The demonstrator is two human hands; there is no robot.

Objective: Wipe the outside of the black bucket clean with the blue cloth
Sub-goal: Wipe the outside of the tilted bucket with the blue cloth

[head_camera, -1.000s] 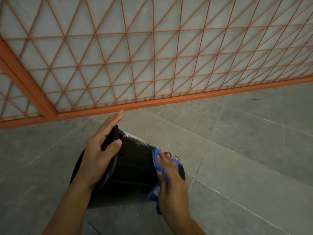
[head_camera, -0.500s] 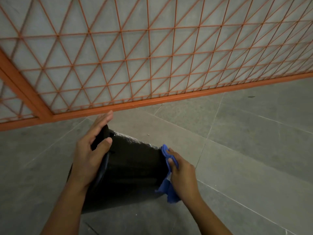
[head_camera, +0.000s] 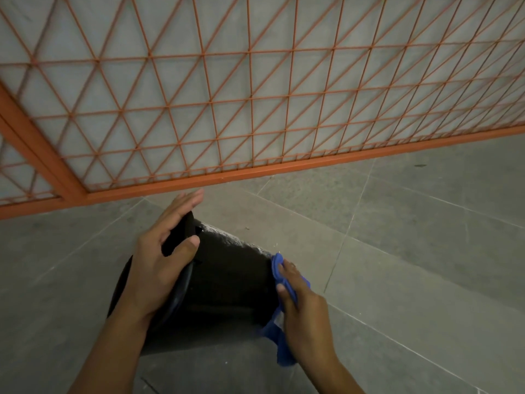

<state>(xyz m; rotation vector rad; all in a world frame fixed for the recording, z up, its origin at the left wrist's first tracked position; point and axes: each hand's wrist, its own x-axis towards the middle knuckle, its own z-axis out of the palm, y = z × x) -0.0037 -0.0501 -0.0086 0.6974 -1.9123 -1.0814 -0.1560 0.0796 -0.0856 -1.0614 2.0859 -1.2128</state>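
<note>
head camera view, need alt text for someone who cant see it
A person's left hand steadies a black bucket lying on its side on a grey tiled floor, gripping its rim, while the right hand presses a blue cloth against the bucket's base end. An orange metal grid fence stands behind.

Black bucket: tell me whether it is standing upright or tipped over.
Tipped over. The black bucket lies on its side on the floor; left hand holds its rim, right hand presses the blue cloth at its base end.

Bare left hand [head_camera: 159, 268], bare right hand [head_camera: 305, 317]; forearms unsleeved, no rings
</note>
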